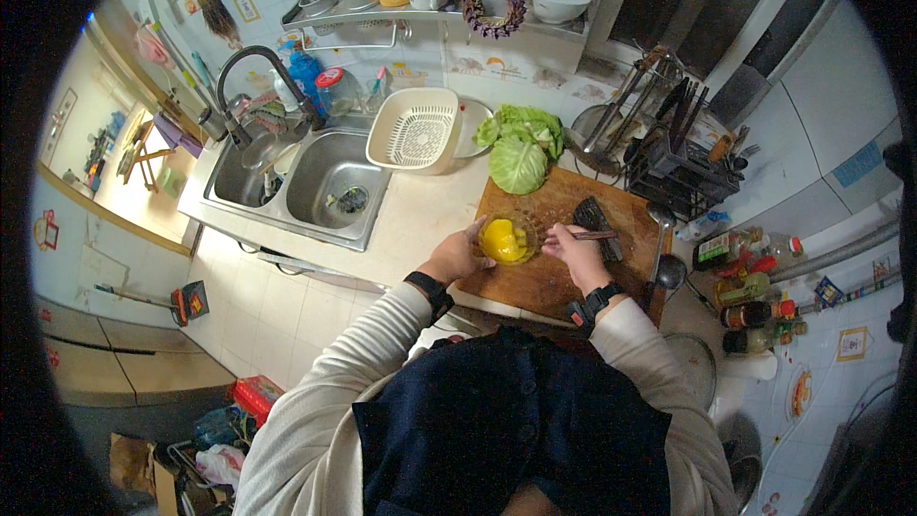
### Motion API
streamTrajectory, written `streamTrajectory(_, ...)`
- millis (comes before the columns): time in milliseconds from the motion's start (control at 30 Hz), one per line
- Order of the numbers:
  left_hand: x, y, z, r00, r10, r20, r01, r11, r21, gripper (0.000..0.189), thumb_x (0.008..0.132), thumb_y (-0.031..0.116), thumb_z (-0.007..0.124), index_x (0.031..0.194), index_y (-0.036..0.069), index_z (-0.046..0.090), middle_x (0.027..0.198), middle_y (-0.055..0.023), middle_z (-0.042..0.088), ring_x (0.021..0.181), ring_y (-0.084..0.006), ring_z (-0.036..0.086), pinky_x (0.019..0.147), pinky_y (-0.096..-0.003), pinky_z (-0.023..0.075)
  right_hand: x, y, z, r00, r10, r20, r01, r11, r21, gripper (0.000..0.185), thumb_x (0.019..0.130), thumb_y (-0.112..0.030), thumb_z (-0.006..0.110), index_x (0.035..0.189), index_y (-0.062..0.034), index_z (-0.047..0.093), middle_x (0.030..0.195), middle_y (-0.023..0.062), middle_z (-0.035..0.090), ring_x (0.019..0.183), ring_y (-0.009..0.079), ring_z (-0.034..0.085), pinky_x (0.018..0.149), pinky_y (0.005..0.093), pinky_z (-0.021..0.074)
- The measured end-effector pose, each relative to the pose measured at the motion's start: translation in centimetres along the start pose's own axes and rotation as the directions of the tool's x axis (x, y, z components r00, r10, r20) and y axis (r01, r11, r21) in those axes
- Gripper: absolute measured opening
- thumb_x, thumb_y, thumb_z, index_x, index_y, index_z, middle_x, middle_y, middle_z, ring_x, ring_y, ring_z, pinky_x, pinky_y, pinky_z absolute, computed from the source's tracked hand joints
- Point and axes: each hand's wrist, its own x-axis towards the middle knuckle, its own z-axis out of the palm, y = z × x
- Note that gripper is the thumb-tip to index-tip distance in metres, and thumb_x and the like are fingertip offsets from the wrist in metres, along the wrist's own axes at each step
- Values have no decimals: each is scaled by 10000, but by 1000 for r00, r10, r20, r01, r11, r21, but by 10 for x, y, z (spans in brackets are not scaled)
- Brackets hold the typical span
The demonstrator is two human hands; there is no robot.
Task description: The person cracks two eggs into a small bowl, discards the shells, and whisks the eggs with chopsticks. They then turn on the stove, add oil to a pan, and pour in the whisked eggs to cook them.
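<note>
My left hand point(458, 255) grips the left side of a clear glass bowl point(534, 238) above the wooden cutting board point(530, 288). Bright yellow liquid, looking like beaten egg point(503, 241), is in the bowl. Just right of the bowl, my right hand point(575, 252) is closed around brown chopsticks point(596, 235); their tips point towards the bowl. A black slotted spatula point(594, 218) lies on the board beyond my right hand. A cut head of cabbage point(517, 163) with loose leaves rests at the board's far left corner.
A cream colander basket point(453, 130) stands left of the cabbage, beside a double steel sink point(372, 218) with a dark faucet point(252, 50). Ladles point(670, 272) lie along the board's right edge. Behind them is a black utensil rack point(680, 179); bottles point(752, 314) stand at the right.
</note>
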Motion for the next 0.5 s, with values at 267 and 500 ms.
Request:
streamTrajectory(267, -2, 5, -4, 994, -86, 72, 92, 992, -87, 1040, 768, 199, 877, 1612, 122, 274, 1266, -244, 672, 1191, -377, 638, 999, -400, 502, -5, -3, 0, 995, 62, 76, -63, 998, 6, 272, 1035, -197, 616, 1062, 72, 645, 1007, 152, 670, 873, 246, 699, 795, 367, 629)
streamTrajectory(500, 2, -8, 2, 999, -34, 43, 39, 992, -119, 1043, 762, 213, 879, 1610, 115, 279, 1292, -260, 654, 1203, -381, 632, 1013, -401, 497, 3, 0, -2, 998, 41, 52, -43, 998, 52, 271, 1020, -192, 640, 1052, 77, 636, 978, 148, 677, 864, 246, 696, 793, 372, 631)
